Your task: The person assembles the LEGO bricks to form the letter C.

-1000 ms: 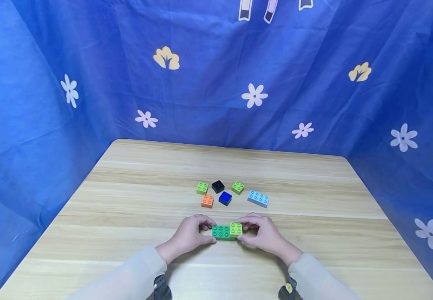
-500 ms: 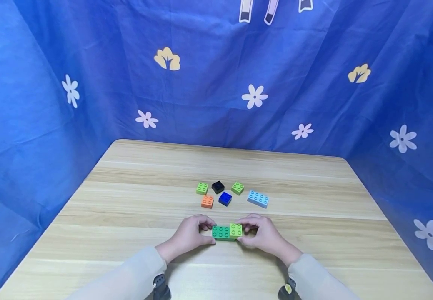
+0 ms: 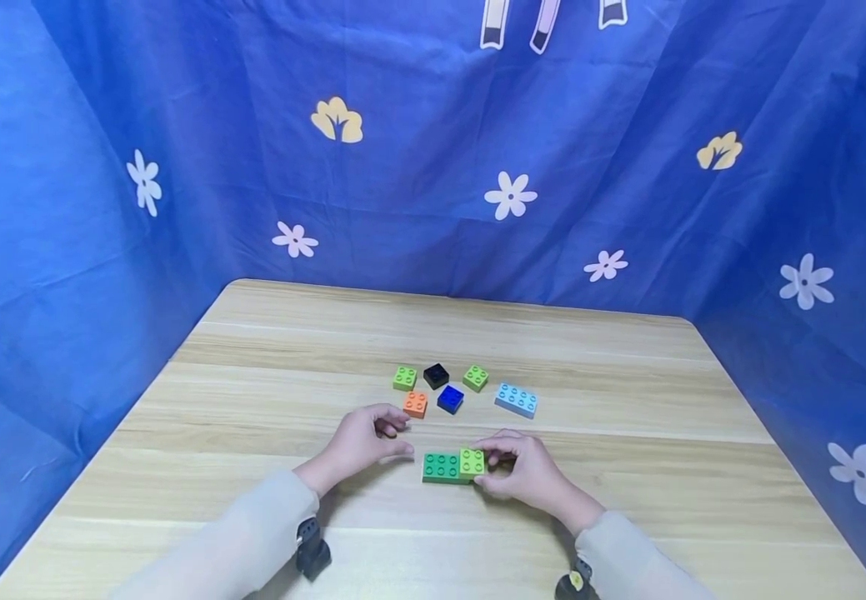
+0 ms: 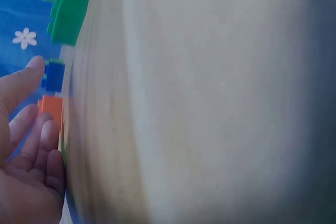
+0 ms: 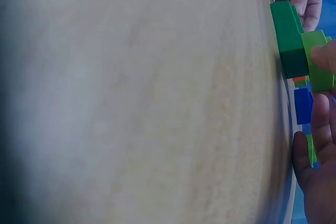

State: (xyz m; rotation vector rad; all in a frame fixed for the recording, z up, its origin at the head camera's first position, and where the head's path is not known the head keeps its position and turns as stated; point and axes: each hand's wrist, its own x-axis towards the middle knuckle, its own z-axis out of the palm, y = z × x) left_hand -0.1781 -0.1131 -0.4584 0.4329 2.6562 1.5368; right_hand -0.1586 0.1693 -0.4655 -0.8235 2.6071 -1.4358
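A long green building brick (image 3: 441, 469) lies on the table, with a lime green brick (image 3: 472, 462) set on top of its right end. My right hand (image 3: 526, 473) pinches the lime brick between thumb and fingers, which the right wrist view also shows. To the left, my left hand (image 3: 361, 443) is apart from the green brick, its thumb and fingers spread and nothing between them. Its fingertips are close to an orange brick (image 3: 415, 404); in the left wrist view that orange brick (image 4: 51, 107) shows just beyond the fingers.
Behind the hands lie another lime brick (image 3: 405, 377), a black brick (image 3: 436, 375), a dark blue brick (image 3: 450, 398), a further lime brick (image 3: 475, 377) and a long light blue brick (image 3: 516, 399). A blue flowered curtain (image 3: 433, 150) surrounds the wooden table (image 3: 290, 333).
My left hand has let go of the green brick's left end and moved left and away from me, toward the orange brick. The right hand keeps its hold on the lime brick.
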